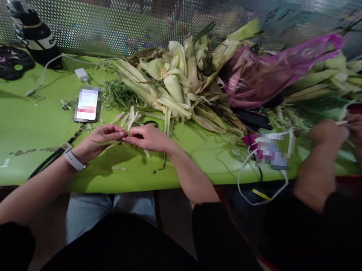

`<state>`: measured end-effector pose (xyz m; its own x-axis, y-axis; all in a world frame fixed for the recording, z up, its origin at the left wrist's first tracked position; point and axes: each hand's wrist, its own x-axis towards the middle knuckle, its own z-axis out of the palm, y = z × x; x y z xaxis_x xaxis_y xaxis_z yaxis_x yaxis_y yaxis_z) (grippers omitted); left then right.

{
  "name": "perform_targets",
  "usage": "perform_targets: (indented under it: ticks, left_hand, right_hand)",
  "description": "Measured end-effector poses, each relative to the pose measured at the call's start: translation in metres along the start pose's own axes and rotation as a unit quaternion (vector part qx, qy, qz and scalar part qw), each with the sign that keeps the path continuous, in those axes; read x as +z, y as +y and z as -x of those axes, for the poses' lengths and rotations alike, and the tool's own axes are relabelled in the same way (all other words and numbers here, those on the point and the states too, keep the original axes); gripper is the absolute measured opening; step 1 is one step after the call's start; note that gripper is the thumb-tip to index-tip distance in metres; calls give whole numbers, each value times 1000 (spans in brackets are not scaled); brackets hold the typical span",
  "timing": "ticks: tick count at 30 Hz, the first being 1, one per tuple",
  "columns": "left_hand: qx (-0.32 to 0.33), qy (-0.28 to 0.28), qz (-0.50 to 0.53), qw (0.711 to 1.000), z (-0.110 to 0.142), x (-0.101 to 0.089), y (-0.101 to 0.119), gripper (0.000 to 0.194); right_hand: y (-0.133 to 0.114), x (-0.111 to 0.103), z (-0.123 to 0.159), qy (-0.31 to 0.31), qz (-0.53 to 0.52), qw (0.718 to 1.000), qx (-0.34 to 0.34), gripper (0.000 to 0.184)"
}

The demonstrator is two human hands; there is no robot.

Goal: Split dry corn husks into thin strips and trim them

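My left hand [99,141], with a white watch band on its wrist, pinches thin pale corn husk strips [130,118] over the front of the green table [150,173]. Close against it, the fingertips of my right hand [152,138] are closed on the same strips. Some ends stick up above the fingers and others hang below; the exact pinch point is too small to make out. Just beyond my hands lies a large heap of corn husks [177,84]. A black ring-shaped object [151,123] rests behind my right hand.
A phone [87,105] lies left of the heap, near a white charger [81,74] and cable. Further left stand a black bottle [37,34] and a dark mask-like piece [10,63]. A pink plastic bag [257,76] leans on the husks. At right, a co-worker's hands [331,132] handle husk.
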<state>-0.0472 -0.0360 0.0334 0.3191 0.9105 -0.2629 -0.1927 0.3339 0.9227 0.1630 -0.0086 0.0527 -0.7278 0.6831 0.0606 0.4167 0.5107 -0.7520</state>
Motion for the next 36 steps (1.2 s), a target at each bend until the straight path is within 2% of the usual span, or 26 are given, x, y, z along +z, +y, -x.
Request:
perform_targets:
  ticks: [6, 10, 13, 16, 18, 20, 22, 29, 33, 36]
  left_hand:
    - [7, -10, -19, 1000, -1, -4, 0, 22]
    - [0, -28, -44, 999, -1, -6, -1, 29]
    - [-6, -34, -52, 998, -1, -8, -2, 34]
    - [1, -25, -36, 999, 0, -9, -2, 34]
    - [13, -17, -20, 1000, 0, -10, -2, 33]
    - [25, -12, -8, 1000, 1, -10, -1, 31]
    - [30, -11, -1, 999, 1, -9, -1, 31]
    - [30, -22, 10, 999, 1, -11, 2, 32]
    - [73, -29, -44, 996, -1, -17, 1, 29]
    - [123, -19, -138, 983, -1, -19, 0, 28]
  right_hand:
    - [1, 3, 0, 12, -31, 997, -71, 34]
    - [0, 4, 2, -22, -27, 994, -102, 28]
    - [0, 1, 2, -27, -51, 994, -90, 23]
    - [4, -1, 2, 30, -98, 993, -62, 7]
    - [6, 2, 0, 48, -122, 990, -45, 19]
    - [8, 7, -2, 31, -129, 991, -25, 33]
    - [8, 12, -4, 11, -129, 992, -6, 39]
    - [9, 14, -7, 10, -137, 990, -12, 20]
    - [13, 13, -7, 11, -130, 991, -37, 17]
    - [14, 12, -6, 23, -129, 991, -39, 17]
